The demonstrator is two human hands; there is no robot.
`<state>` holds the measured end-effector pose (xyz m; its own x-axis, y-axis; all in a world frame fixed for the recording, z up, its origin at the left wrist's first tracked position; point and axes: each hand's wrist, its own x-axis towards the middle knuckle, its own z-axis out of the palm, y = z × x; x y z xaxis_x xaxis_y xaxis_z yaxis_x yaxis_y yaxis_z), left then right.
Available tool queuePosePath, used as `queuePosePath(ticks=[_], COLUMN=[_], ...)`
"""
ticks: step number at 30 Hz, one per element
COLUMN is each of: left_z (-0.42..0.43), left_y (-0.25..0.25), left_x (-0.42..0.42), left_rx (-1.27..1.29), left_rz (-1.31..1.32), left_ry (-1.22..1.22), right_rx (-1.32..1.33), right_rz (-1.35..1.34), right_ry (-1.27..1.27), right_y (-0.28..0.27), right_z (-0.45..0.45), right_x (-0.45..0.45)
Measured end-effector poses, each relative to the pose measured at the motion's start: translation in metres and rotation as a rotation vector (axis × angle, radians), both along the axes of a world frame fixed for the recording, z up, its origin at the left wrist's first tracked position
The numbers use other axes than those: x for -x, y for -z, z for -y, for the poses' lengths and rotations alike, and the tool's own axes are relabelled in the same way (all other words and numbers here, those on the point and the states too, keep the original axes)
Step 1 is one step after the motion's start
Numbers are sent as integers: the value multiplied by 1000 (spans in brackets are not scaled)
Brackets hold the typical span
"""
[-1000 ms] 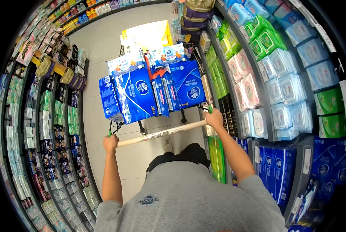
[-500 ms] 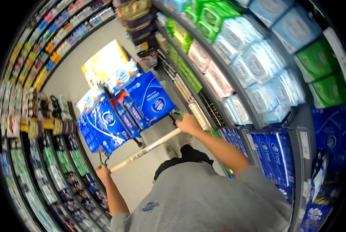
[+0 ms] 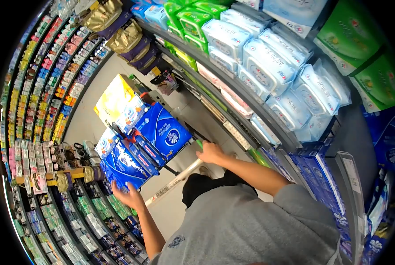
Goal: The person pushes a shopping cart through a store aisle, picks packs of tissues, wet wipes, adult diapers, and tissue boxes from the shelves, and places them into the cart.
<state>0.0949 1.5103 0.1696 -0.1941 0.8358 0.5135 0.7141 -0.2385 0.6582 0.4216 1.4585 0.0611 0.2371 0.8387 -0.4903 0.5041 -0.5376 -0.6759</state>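
Note:
A shopping cart stands in front of me with its pale push handle (image 3: 174, 182) running across. My right hand (image 3: 211, 153) is closed around the handle's right end, beside a green end piece. My left hand (image 3: 127, 195) is off the bar, fingers spread, just beyond its left end and near the blue packs. Large blue plastic-wrapped packs (image 3: 165, 132) and another blue pack (image 3: 123, 167) fill the near part of the cart. Further forward in it rises a yellow and white pack (image 3: 118, 100).
Shelves of white-blue wipe packs (image 3: 268, 66) and green packs (image 3: 354, 37) line my right side. Gold and purple bags (image 3: 126, 39) hang ahead at the shelf end. Curved shelves of small colourful goods (image 3: 58, 70) run along the left. Pale floor (image 3: 80, 104) lies between.
My left hand has let go of the handle and opened. My right hand has stayed on it. The view has shifted, bringing the right-hand wipes closer.

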Motion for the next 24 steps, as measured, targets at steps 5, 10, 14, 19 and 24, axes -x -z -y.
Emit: queuePosePath(ticks=[5,10,14,19,24], left_z=[-67,-83,-80,-83,-84], left_y=[-67,-122,-169,-184,-190], left_x=[-162,-298,-377,-426,-444], left_rx=[-145,-365,-614,-730,-796], left_rz=[-143,-197,-326,-685,-935], left_ry=[583,1095,1361,1432,1410], right_rx=[-428,-1211,-1316,-1206,-899], right_rz=[103,325,423,525,476], right_ry=[167,585,907,972,1008], right_y=[-68,-162,-208,-209,-206], right_z=[27,52,58,53,47], right_x=[-28,-100,-122,-130,-132])
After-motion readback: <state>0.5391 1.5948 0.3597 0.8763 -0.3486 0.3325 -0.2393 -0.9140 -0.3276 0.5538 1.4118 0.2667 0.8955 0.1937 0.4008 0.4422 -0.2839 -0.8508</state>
